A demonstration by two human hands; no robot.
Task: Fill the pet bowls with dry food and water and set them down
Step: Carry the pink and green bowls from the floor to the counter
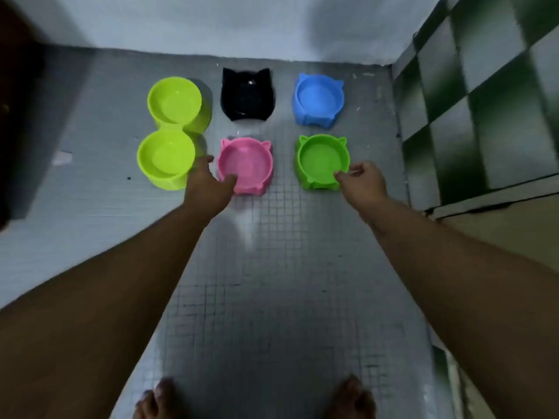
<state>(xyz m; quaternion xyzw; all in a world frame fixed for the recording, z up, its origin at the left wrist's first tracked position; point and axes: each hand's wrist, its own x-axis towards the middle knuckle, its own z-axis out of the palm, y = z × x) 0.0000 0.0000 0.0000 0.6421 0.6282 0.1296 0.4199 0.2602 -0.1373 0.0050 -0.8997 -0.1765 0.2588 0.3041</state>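
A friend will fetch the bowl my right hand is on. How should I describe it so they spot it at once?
On the grey tiled floor, by the checkered wall, take the near row's rightmost bowl. It's the green bowl with cat ears, in front of the blue bowl, darker than the lime double bowl.

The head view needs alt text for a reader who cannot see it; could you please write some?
A person reaches down to a tiled floor, left hand gripping the rim of a pink bowl and right hand pinching the rim of a green bowl. Behind these sit a black bowl and a blue bowl, with a lime double bowl at left. All look empty.
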